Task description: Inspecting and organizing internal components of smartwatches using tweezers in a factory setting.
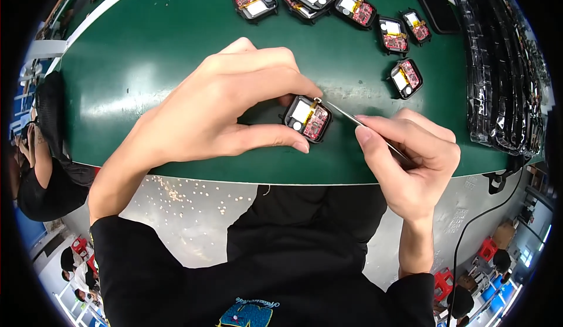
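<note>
An open smartwatch body (311,122) lies near the table's front edge, its black case showing a red circuit board, a white block and a strip of yellow tape. My left hand (226,101) grips it by the edges, index finger at the top and thumb at the lower side. Between the thumb and fingers of my right hand (413,157) is a pair of metal tweezers (345,113). Their tips point at the upper right corner of the watch body, near a small light part there. Whether the tips touch it I cannot tell.
Several similar open watch bodies (356,9) are spread and partly piled at the back of the green table (158,40). One watch body (405,78) lies nearer, to the right. Stacked black plastic trays (498,69) stand at the right edge. A person (44,157) sits at the left.
</note>
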Motion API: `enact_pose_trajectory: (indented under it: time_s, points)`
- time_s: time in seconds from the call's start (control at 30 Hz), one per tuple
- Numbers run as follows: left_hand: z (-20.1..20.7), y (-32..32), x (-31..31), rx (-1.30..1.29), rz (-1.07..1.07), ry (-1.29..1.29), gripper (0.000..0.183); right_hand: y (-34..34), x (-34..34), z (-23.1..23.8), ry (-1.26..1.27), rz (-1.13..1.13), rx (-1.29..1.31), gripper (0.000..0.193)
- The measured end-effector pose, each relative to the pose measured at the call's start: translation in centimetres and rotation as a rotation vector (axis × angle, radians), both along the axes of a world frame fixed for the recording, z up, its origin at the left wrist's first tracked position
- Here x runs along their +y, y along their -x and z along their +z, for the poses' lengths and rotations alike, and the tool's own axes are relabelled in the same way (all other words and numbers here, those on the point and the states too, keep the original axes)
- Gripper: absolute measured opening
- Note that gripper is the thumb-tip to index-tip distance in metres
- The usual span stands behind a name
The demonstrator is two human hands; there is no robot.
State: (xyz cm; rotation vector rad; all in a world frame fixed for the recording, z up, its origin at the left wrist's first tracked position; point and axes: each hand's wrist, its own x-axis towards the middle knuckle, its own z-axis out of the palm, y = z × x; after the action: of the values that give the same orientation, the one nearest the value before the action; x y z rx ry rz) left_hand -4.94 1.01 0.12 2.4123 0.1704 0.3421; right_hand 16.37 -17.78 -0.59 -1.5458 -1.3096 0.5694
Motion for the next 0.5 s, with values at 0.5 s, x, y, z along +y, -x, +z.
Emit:
enact_pose_trajectory:
  time_s: [0.5]
  points:
    - [-0.26,-0.47,0.38,-0.029,-0.009,-0.062,0.068,0.39,0.42,-0.26,0.002,0.026,-0.103,0.02]
